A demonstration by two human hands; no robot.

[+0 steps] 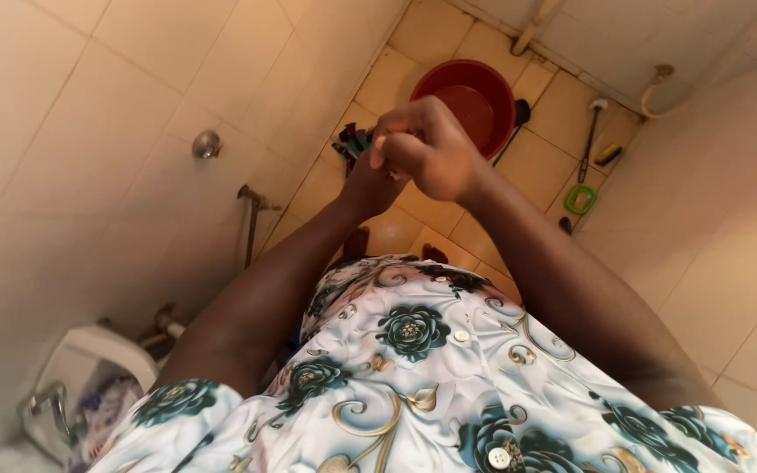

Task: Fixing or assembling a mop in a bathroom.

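Both my hands are raised together in front of me, above a tiled bathroom floor. My right hand [431,147] is curled into a fist and lies over the fingers of my left hand [366,186], hiding most of them. A small dark green and dark red bundle [353,140] sticks out at the left side of the hands, and my left hand seems to grip it. What the bundle is cannot be made out. I see nothing inside the right fist. I wear a white shirt [413,377] with dark green flowers.
A red basin [475,96] stands on the floor beyond my hands. A long-handled tool [590,140], a green-handled brush [580,200] and a dark scoop [519,118] lie to its right. Tiled walls stand on both sides. Taps [208,144] and a white toilet [89,368] are at the left.
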